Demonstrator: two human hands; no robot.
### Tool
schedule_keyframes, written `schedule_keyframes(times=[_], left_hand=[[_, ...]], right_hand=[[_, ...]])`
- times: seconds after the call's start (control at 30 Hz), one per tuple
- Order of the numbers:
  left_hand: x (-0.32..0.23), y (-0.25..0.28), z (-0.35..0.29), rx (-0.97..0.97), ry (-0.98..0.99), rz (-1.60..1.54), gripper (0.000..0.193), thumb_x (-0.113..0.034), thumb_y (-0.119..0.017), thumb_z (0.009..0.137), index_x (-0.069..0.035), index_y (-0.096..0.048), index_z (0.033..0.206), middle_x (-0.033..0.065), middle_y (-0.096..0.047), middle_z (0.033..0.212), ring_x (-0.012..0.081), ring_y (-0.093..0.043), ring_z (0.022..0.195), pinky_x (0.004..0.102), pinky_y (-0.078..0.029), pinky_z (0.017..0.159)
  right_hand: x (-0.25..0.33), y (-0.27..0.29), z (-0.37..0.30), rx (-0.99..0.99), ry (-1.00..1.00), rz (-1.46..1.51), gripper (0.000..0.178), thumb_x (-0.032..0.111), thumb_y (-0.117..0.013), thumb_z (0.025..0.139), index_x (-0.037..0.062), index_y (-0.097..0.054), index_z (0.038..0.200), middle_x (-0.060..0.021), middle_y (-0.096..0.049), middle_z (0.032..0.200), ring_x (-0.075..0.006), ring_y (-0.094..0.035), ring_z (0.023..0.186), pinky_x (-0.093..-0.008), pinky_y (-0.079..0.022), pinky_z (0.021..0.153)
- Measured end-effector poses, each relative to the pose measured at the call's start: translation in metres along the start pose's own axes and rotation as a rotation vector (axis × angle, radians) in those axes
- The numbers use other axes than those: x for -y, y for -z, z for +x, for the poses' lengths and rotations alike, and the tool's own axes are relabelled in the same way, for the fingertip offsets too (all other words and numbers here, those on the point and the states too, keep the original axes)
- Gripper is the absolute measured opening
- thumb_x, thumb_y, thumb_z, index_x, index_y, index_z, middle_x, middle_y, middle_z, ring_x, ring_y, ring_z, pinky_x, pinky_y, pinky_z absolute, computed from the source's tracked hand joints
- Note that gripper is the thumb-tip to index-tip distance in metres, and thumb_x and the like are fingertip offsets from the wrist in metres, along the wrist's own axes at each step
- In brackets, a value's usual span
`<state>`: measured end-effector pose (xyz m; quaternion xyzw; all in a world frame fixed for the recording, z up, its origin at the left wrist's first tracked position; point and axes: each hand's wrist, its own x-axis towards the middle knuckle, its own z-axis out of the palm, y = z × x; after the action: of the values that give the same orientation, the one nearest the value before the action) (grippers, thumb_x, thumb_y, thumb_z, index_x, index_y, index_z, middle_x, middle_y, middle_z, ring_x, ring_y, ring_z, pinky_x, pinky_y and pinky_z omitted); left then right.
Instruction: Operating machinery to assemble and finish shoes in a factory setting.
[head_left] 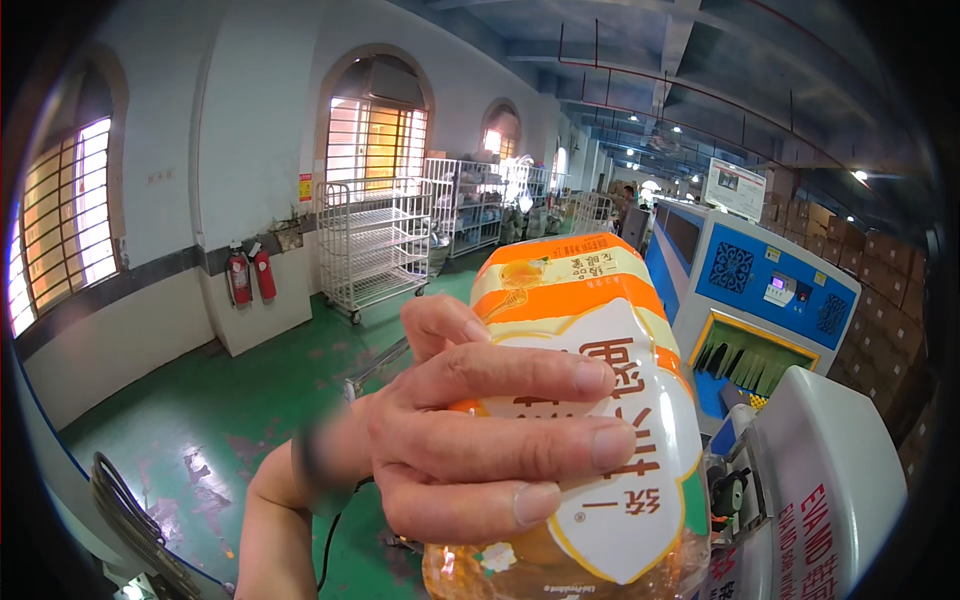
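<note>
My left hand (490, 430) reaches in from the lower left, its fingers wrapped over a large drink bottle (640, 500) held close in front of me. The bottle is clear plastic with amber contents showing low down. Its label is orange, cream and white with a fruit picture, and the print runs sideways. My left thumb is hidden. A dark, blurred band circles the left wrist. My right hand does not show in the picture.
White wire rack carts (375, 245) stand along the left wall. Two red fire extinguishers (250, 275) hang there. On the right are a blue and white machine (765, 280), a pale grey machine housing (830, 470) and stacked cartons (885, 290). A person (627, 205) is far back.
</note>
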<state>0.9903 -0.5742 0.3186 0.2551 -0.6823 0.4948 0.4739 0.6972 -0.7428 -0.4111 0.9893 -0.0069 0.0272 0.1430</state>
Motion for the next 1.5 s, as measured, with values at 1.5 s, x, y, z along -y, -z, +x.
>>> schedule_keyframes(times=[1.5], left_hand=[[-0.187,0.012,-0.203,0.728,1.698,-0.386,0.046,-0.021,-0.081,0.066,-0.006,-0.061,0.105,0.0149,-0.063,0.093,0.0323,-0.062,0.087,0.0377,-0.049,0.078]], right_hand=[[-0.122,0.514,0.119,0.103,0.063,0.968,0.043,0.011,-0.054,0.09,0.0068,-0.044,0.132,-0.0156,-0.06,0.109,-0.0346,-0.064,0.086,-0.0405,-0.053,0.069]])
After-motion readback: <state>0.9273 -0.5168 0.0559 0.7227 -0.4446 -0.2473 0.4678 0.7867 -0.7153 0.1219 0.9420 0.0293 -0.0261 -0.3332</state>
